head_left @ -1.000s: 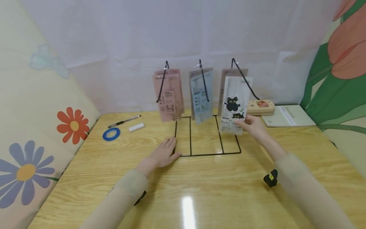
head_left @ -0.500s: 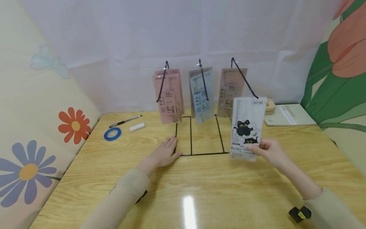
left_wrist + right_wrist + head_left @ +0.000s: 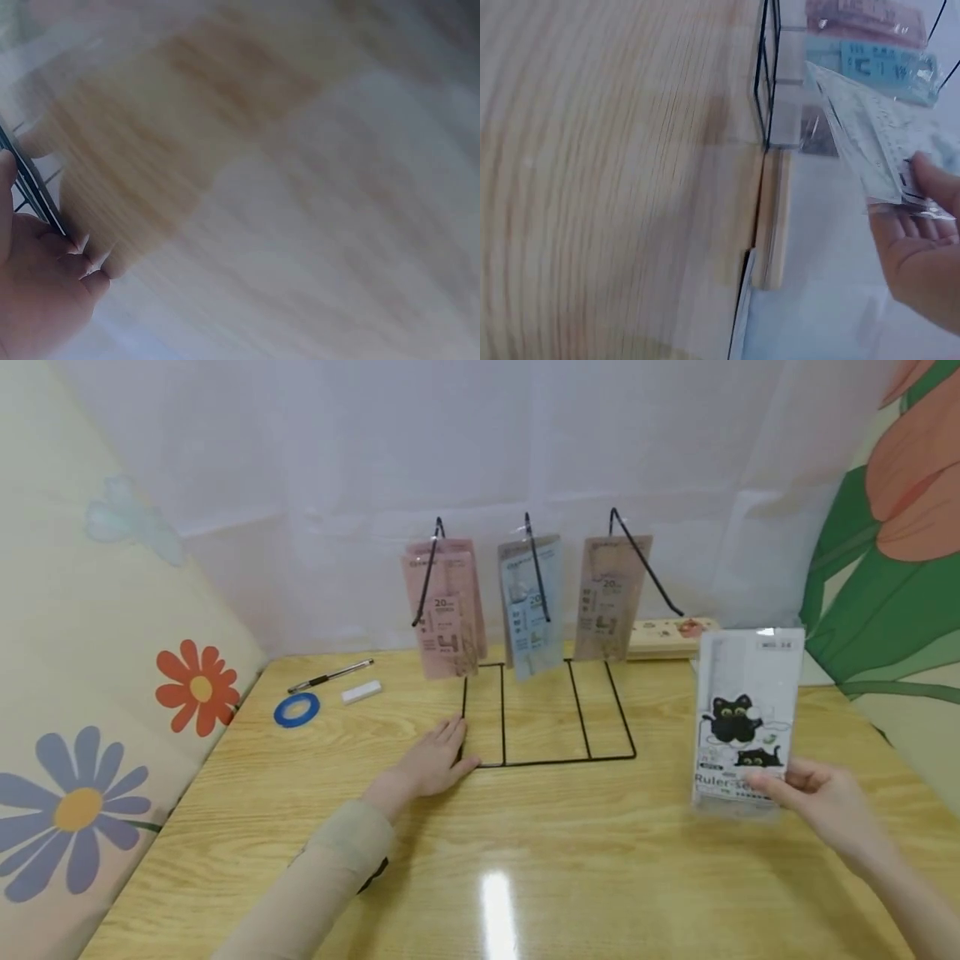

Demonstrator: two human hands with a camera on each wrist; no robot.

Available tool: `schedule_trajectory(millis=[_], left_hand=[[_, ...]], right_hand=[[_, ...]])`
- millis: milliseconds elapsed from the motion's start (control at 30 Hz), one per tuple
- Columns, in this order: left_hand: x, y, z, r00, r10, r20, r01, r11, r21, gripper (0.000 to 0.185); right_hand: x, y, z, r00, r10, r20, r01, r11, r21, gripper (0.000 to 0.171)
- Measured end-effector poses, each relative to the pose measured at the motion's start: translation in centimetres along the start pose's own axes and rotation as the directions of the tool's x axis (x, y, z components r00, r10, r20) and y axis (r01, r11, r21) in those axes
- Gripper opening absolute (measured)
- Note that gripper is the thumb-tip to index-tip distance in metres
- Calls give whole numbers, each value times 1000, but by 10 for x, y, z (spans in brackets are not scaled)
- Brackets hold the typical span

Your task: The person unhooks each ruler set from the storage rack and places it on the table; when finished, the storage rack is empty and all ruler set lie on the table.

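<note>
White ruler pack (image 3: 742, 718) w/ black cats, held upright above the table (image 3: 600, 860), right of the wire rack (image 3: 551, 752); right hand (image 3: 821, 802) pinches its bottom edge. Left hand (image 3: 435, 764) lies flat, fingers straight, touching rack's front-left corner.

A right hand (image 3: 922, 262) pinches a clear ruler packet (image 3: 870, 142) by its lower edge. Beyond it, a black wire rack (image 3: 765, 75) stands on the wooden worktop (image 3: 607, 180).
</note>
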State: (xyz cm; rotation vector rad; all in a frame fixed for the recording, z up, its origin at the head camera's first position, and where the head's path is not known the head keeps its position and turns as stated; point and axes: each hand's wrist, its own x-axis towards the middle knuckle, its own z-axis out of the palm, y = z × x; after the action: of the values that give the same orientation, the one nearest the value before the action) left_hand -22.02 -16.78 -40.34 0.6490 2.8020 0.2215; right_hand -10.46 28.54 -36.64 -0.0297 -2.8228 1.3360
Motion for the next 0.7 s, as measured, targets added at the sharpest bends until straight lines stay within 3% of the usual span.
schedule_trajectory(millis=[133,300,467,567,700], left_hand=[[-1,1,-2,1000,-1,5,1,1000,-2,72],[-2,2,-2,1000,-1,8,1,1000,-6,71],[-1,0,0,1000,-2,7,2,1000,5,71],[0,0,0,1000,-3,7,3,1000,3,71],[0,0,-1,1000,-5,14,5,1000,-2,71]], right_hand=[[19,13,-13,981,122,153,-112,991,-68,53],[51,17,-13,930,205,306,-194,979,-64,42],[80,16,-5,898,249,362,-208,967,-148,37],[89,13,-3,919,226,324,-154,960,-233,44],[92,3,-3,969,159,190,-87,936,-341,48]])
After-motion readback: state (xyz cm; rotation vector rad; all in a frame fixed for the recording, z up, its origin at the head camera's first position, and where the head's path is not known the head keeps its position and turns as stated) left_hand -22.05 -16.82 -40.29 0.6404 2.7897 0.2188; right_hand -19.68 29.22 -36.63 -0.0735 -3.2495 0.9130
